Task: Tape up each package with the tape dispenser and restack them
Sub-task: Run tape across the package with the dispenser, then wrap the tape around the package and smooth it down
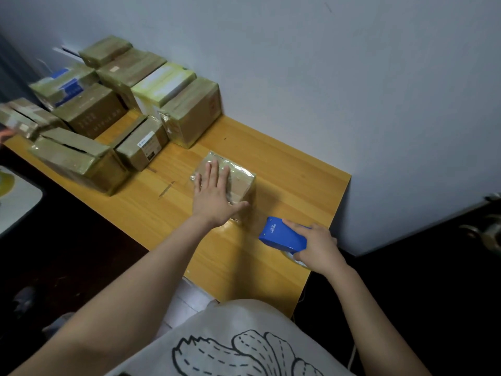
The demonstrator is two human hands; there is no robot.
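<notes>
My left hand (214, 191) presses flat, fingers straight, on the package (241, 183). My right hand (317, 245) grips the tape dispenser (282, 234); the package lies near, at its ten o'clock.

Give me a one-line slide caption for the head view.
Left hand presses small package on table; right hand grips blue tape dispenser.

One head-worn wide view, facing forward and down (frame tilted), near above table (287, 185)
</notes>
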